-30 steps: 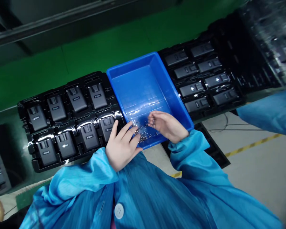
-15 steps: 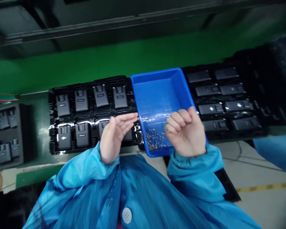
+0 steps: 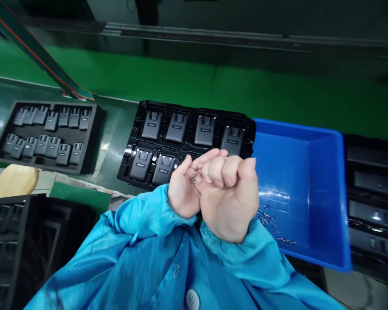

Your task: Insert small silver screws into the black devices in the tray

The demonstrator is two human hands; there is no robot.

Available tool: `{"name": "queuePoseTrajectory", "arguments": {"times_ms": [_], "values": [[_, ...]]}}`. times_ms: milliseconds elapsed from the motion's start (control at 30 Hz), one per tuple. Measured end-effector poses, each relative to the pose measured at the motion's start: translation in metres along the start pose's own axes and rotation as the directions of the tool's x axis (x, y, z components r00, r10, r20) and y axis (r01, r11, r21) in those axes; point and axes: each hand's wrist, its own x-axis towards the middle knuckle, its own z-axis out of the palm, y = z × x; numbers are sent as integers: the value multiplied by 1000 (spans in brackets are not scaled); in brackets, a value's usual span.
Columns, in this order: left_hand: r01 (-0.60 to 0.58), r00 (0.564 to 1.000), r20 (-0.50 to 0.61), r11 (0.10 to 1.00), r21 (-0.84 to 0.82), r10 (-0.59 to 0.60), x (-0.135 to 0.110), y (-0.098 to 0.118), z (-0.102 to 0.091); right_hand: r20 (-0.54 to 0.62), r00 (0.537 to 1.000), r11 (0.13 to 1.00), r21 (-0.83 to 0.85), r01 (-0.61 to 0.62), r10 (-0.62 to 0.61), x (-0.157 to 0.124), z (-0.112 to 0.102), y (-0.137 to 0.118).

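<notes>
My left hand (image 3: 183,191) is cupped palm up. A few small shiny metal pieces (image 3: 193,176) lie in it, by the base of the fingers. My right hand (image 3: 231,196) is curled into a fist against the left palm's right side, and its inside is hidden. Both hands are just in front of a black tray (image 3: 126,170) of grey cases marked "Riton", such as this grey case (image 3: 177,127). The blue bin (image 3: 326,193) stands to the right of my hands, with many similar small metal pieces (image 3: 267,217) scattered on its floor.
At the left, a dark foam tray (image 3: 92,142) holds rows of smaller grey cases. Another tray (image 3: 26,241) of cases is at the lower left, near a round yellowish stool top (image 3: 17,181). Right of the bin lies a black tray with dark cases (image 3: 371,183).
The view has swung left. My right fist has moved from over the blue bin to my left hand, now touching it. The left hand has turned palm up, with metal pieces now visible in it.
</notes>
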Motion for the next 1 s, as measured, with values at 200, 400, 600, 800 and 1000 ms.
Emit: {"name": "queuePoseTrajectory", "arguments": {"times_ms": [200, 400, 600, 800, 1000], "values": [[63, 997, -49, 997, -47, -66, 7, 0, -4, -27, 999, 999, 16, -43, 44, 5, 5, 2], [111, 992, 61, 993, -34, -109, 4, 2, -5, 48, 978, 978, -68, -198, 201, 21, -20, -46], [121, 976, 182, 993, 17, -122, -1, 14, -13, -212, 977, 818, -568, -89, -40, 8, -130, -78], [157, 953, 261, 987, 10, -155, -5, 19, -15, 189, 981, 379, -911, 161, 38, -15, -230, -66], [123, 952, 285, 992, -9, -115, -7, 19, -13, 301, 949, -247, -930, 271, -95, -2, -141, -85]]}}
